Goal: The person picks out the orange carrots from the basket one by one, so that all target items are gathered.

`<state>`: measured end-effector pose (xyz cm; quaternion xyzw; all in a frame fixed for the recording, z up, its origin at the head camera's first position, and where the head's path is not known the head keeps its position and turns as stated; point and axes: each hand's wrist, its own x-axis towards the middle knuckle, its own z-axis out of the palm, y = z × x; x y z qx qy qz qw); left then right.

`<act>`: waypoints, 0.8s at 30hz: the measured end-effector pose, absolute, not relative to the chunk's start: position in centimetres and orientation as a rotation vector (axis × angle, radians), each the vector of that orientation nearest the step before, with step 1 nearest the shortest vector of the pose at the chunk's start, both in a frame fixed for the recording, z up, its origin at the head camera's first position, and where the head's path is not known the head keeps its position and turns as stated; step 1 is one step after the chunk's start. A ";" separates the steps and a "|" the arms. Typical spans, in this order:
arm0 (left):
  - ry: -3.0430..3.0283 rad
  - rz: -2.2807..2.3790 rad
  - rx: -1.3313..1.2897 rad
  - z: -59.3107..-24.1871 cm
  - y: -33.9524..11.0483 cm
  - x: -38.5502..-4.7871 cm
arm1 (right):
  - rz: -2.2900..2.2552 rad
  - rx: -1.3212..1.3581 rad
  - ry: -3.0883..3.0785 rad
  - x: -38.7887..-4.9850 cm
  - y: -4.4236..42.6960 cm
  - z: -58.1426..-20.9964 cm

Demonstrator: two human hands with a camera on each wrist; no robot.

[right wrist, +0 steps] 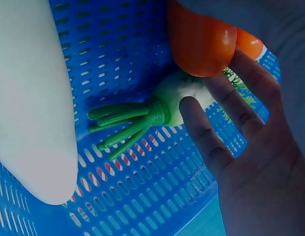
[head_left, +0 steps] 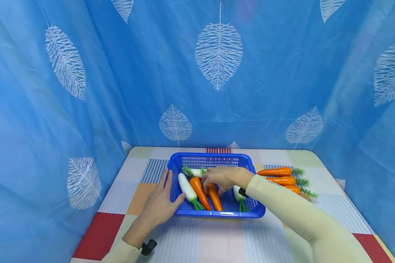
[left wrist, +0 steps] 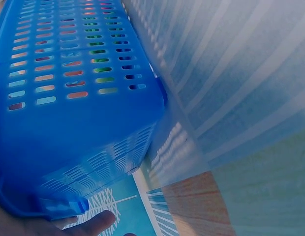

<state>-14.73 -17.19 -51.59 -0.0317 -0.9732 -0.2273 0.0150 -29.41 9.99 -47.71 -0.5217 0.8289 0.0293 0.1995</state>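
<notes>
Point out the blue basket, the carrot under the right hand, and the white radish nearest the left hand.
Blue basket (head_left: 210,213): head view, on its near rim.
Carrot (head_left: 215,197): head view, on its uncovered orange body.
White radish (head_left: 186,187): head view, mid-body, above the green stalks.

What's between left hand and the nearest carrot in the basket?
A white radish, green stems toward the person, lies between the left hand and that carrot; the head view shows it.
</notes>
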 end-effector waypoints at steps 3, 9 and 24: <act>-3.031 -0.734 -0.097 -51.8 -17.0 -14.7 | 0.118 -1.473 2.328 -29.4 10.2 -47.8; -3.023 -0.744 -0.091 -51.8 -17.0 -14.8 | 0.165 -1.533 2.356 -29.3 10.3 -47.9; -3.008 -0.747 -0.099 -51.8 -17.0 -14.8 | 0.198 -1.448 2.471 -29.5 12.2 -47.2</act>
